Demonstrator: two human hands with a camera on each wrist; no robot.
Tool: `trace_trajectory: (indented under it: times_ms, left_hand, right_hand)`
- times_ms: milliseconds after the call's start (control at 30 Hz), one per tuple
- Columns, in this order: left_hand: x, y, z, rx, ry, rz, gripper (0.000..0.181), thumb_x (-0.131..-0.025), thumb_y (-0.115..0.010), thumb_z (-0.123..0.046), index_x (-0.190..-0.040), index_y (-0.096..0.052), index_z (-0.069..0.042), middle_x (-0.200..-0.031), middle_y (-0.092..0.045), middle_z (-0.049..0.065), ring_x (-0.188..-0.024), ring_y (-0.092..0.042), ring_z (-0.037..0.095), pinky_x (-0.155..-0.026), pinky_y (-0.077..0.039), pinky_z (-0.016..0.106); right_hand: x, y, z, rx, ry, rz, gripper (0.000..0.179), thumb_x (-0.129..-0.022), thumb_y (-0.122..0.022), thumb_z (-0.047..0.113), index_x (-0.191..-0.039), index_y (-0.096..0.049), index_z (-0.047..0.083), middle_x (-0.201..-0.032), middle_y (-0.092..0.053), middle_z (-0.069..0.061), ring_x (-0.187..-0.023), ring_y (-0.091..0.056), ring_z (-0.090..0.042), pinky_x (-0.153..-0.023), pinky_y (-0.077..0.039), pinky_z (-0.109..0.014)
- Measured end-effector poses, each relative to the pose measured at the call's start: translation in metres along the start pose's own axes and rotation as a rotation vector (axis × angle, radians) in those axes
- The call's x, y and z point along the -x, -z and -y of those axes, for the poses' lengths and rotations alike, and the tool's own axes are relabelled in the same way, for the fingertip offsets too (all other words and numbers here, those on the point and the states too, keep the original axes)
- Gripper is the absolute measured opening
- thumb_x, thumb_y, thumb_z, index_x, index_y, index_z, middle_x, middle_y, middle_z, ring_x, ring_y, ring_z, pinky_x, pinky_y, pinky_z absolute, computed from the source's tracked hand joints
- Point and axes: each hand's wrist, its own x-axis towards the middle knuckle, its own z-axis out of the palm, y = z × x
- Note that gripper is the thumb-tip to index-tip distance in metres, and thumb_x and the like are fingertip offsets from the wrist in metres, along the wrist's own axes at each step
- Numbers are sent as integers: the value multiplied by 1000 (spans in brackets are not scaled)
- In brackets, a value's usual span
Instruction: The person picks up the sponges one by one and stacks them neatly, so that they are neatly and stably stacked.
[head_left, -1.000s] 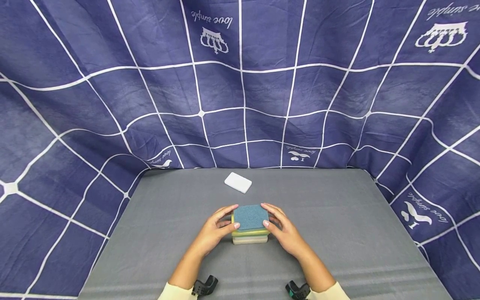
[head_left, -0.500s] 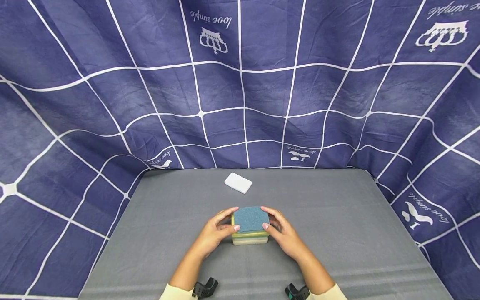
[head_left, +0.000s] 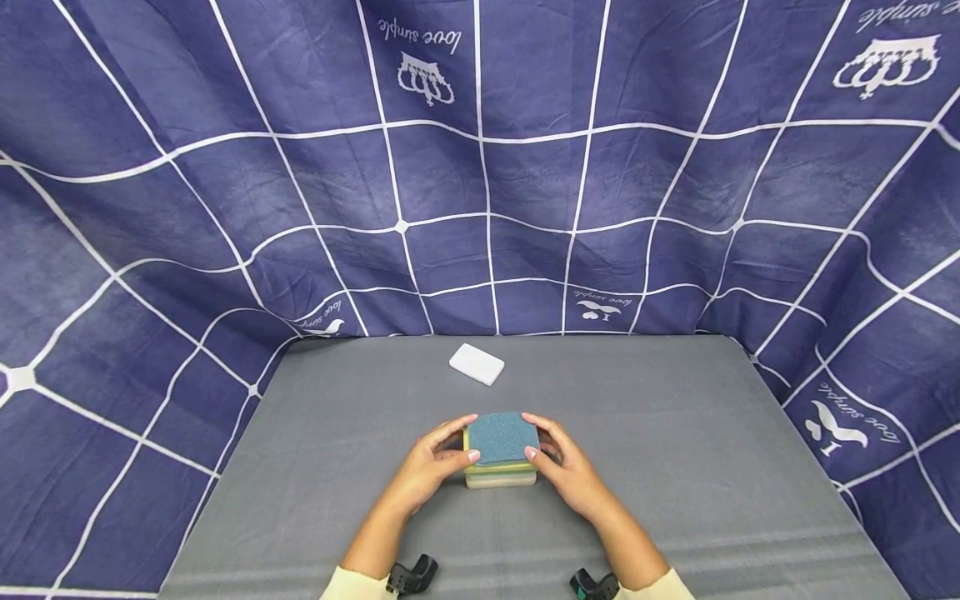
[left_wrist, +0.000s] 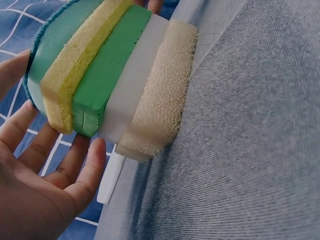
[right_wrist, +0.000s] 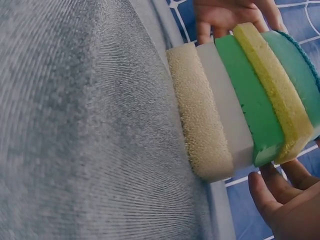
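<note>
A stack of sponges stands at the middle of the table: a beige sponge (left_wrist: 165, 75) at the bottom, then a white one (right_wrist: 227, 105), a green one (right_wrist: 250, 100), a yellow one (right_wrist: 275, 90) and on top a teal sponge with a dark blue scouring face (head_left: 502, 438). My left hand (head_left: 427, 467) holds the top sponge at its left side, thumb at the front corner and index finger at the back. At the right side my right hand (head_left: 566, 468) grips it likewise. Lower fingers of both hands lie close along the stack's sides.
A white flat block (head_left: 477, 364) lies on the grey table cloth (head_left: 360, 417) behind the stack. A blue curtain (head_left: 525, 183) with white lines hangs behind and at both sides of the table.
Between the first and second frames both hands and the top sponge shift slightly down onto the stack. Since then they hold nearly still.
</note>
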Motion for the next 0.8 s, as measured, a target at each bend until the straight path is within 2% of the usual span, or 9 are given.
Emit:
trace_trajectory:
  times_ms: [167, 233, 467, 567, 700, 800]
  left_hand:
    - [1, 0, 2, 33, 9, 17, 61, -92, -74, -15, -148, -52, -17, -147, -51, 22, -111, -68, 29, -88, -56, 24]
    - [2, 0, 3, 44, 12, 18, 62, -92, -74, -15, -149, -51, -17, -146, -52, 23, -109, -68, 27, -88, -56, 24]
    - [2, -1, 1, 69, -14, 7, 63, -91, -74, -13, -150, -50, -15, -142, -53, 25, -105, -67, 26, -87, -56, 25]
    - [2, -1, -1, 53, -28, -2, 63, -92, -74, -13, -150, -50, -15, -143, -51, 23, -107, -65, 28, -87, -56, 24]
    - [0, 0, -4, 30, -66, -10, 63, -91, -74, -13, -150, -50, -11, -145, -50, 21, -114, -61, 35, -88, -55, 24]
    - [-3, 3, -5, 27, -104, -16, 63, -91, -74, -11, -149, -50, -9, -148, -49, 21, -124, -56, 35, -94, -53, 25]
  right_hand:
    - [1, 0, 3, 38, -5, -3, 51, -102, -60, 17, -151, -45, 22, -151, -47, -7, -133, -52, -19, -109, -45, -47]
    - [0, 0, 4, 49, -8, -3, 51, -102, -60, 18, -150, -45, 23, -152, -46, -6, -134, -50, -19, -109, -45, -49]
    - [-1, 0, 4, 36, 6, -13, 51, -101, -62, 16, -150, -47, 17, -148, -48, -11, -126, -58, -37, -101, -53, -38]
    - [-2, 1, 3, 51, 21, -23, 50, -101, -63, 16, -149, -49, 18, -147, -49, -10, -126, -58, -35, -102, -52, -37]
    - [-4, 1, 26, 86, 54, -40, 49, -98, -64, 8, -146, -51, 7, -143, -53, -16, -125, -58, -33, -104, -52, -41]
    - [-4, 1, 47, 117, 57, -47, 48, -97, -65, 4, -143, -52, -1, -141, -54, -19, -127, -56, -33, -104, -51, -41]
